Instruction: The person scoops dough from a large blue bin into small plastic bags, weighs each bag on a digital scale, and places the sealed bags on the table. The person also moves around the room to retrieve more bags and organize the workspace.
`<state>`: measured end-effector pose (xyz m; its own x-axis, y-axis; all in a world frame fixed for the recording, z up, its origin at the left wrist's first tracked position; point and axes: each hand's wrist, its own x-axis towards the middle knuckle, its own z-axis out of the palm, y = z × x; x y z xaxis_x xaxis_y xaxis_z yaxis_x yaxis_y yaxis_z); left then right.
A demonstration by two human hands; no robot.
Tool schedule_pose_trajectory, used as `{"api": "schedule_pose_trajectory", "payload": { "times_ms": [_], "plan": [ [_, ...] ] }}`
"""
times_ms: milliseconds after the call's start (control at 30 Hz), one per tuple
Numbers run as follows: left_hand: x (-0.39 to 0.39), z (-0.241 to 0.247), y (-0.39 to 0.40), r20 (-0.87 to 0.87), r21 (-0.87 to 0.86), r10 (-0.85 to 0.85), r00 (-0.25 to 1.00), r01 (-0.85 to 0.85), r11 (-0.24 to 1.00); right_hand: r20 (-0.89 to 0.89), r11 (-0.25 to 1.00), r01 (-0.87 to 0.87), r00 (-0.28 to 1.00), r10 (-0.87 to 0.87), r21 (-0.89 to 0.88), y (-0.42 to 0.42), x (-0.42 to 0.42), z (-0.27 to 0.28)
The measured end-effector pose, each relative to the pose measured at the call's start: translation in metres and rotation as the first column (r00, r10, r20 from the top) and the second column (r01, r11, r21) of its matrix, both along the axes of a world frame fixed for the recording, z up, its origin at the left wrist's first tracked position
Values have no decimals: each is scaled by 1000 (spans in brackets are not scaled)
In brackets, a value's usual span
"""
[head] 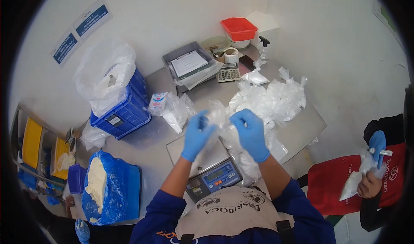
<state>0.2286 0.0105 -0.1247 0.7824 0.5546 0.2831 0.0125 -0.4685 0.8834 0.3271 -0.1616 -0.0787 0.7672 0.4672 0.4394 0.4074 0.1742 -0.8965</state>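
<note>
My left hand (pixel 198 135), in a blue glove, hovers over the steel pan of a digital weighing scale (pixel 215 176). Its thumb and fingers are apart. A crumpled, blurred clear plastic bag (pixel 217 116) is between my hands. My right hand (pixel 251 135), also gloved, has curled fingers at the bag's right side; whether they grip the film cannot be told. Beyond and beside my right hand is a heap of clear bags of white powder (pixel 271 98). More filled plastic (pixel 247 161) lies along the scale's right side, partly under my right forearm.
A blue crate (pixel 129 105) with a plastic liner and a blue-lined tub (pixel 129 192) of pale powder stand left. Behind are a grey tray (pixel 166 58), a calculator (pixel 228 72) and a spray bottle (pixel 263 51). A co-worker (pixel 343 179) at right holds a powder bag (pixel 351 184).
</note>
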Motion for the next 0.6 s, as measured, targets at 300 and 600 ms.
{"api": "schedule_pose_trajectory", "payload": {
  "times_ms": [300, 600],
  "plan": [
    [34, -119, 169, 41, -134, 628, 777, -619, 774, -58, 893, 321, 933, -355, -314, -117, 108, -126],
    [52, -97, 233, 25, -856, 406, 913, -190, 481, 37, 891, 433, 901, -432, -139, -102, 82, -74]
  ]
}}
